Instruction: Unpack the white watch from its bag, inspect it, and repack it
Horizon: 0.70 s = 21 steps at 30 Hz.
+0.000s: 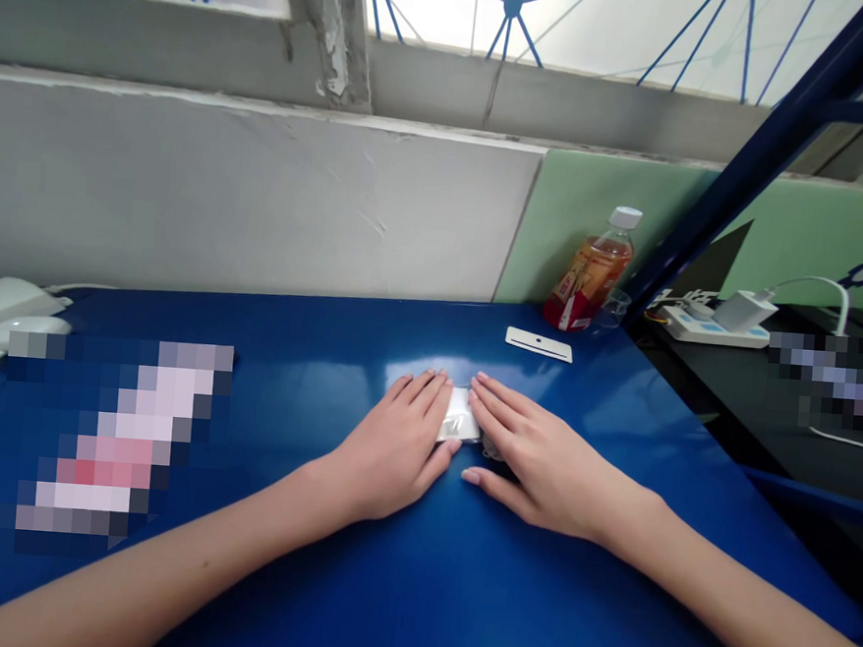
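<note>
1. While both my hands rest palm down on the blue table (295, 590), a small white packet (460, 419) lies flat between them, a little right of the middle, with a shiny, clear-looking surface on its near part.
2. My left hand (397, 449) is spread flat, its four fingers straight and side by side, their tips pointing far; they cover the packet's left edge, and my thumb stretches right, along its near edge.
3. My right hand (537, 454) is flattened too, fingers extended far and left, with the tips by the packet's right edge. Its thumb stands well apart, pointing left, on the near side.
4. Neither hand is curled round anything that I can see; my fingers lie over or against the packet, and how much of it they cover I can't tell.
5. Just beside my right fingers sits a small greyish thing (493, 450), mostly hidden under them.
6. Beyond my right hand, on the far side, lies a white card (538, 345) with a dark dot and line; farther still, a bottle (589, 283) with a white cap and reddish label stands near the green panel (550, 204).
7. At the far left is a white power strip (0, 303); nearer me lies a pixelated object (124, 440) I can't identify.
</note>
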Each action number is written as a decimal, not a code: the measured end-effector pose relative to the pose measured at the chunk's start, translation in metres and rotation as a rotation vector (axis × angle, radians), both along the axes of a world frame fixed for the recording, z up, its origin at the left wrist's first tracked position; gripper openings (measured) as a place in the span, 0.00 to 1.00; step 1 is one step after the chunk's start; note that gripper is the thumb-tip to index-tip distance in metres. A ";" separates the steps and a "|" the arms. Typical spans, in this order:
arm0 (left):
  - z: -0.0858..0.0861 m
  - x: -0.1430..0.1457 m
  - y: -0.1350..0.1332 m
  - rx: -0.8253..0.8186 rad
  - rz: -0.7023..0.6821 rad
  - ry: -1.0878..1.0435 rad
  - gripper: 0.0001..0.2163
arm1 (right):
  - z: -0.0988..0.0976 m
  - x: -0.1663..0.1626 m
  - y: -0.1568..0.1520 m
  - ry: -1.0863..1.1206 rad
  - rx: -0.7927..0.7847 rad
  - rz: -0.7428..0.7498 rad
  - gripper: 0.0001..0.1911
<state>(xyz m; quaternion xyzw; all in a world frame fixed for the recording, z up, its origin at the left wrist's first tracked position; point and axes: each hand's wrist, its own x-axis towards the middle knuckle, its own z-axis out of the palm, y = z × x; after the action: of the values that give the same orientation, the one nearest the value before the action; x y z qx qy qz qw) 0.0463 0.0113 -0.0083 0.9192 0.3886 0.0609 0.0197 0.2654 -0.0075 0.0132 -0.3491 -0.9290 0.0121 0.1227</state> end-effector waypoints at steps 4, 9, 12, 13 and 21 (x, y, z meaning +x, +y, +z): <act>0.000 -0.001 0.000 0.001 -0.004 -0.006 0.28 | 0.002 0.004 0.003 0.063 -0.120 -0.016 0.37; -0.001 -0.001 -0.001 0.004 -0.001 -0.016 0.30 | 0.002 0.007 0.003 0.089 -0.188 -0.028 0.37; 0.000 -0.001 0.000 0.003 -0.007 -0.019 0.31 | 0.001 0.002 0.000 0.051 -0.088 -0.042 0.36; 0.000 -0.001 0.000 0.003 -0.008 -0.019 0.31 | 0.001 0.000 0.000 0.046 -0.067 -0.045 0.35; 0.000 -0.001 0.000 0.011 -0.006 0.002 0.29 | 0.007 -0.005 0.008 0.157 -0.186 -0.044 0.24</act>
<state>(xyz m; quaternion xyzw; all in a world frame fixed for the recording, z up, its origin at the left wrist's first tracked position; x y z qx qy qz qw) 0.0450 0.0109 -0.0082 0.9205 0.3855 0.0620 0.0142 0.2600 0.0006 0.0201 -0.3772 -0.9035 0.1230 0.1623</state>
